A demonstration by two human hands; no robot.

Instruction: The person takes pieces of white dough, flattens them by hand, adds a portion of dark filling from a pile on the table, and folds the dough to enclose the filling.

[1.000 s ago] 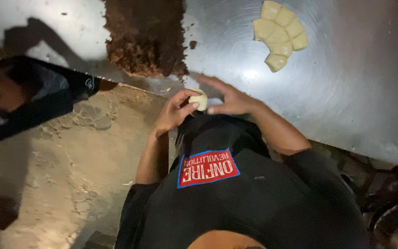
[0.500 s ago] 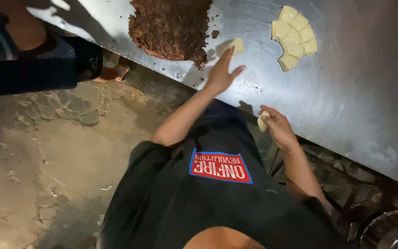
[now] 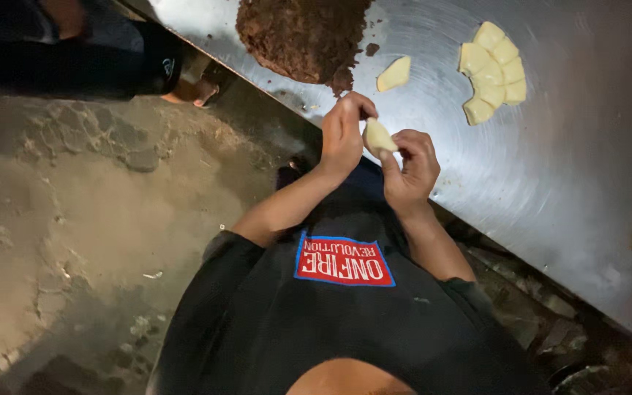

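Steel tray [image 3: 550, 183]; left hand [image 3: 341, 135], right hand [image 3: 411, 168], fingers pinching 1 dough piece [image 3: 377, 136]

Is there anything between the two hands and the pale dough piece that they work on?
Nothing visible. The left hand and the right hand both pinch the dough piece directly with bare fingers, over the edge of the metal tray.

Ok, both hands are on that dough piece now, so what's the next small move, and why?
Probably pinch the edge shut. The left hand and right hand hold the pale dough piece between the fingertips, above the edge of the metal tray. On the tray, folded pieces lie in a curved row, with one loose piece beside the brown filling.
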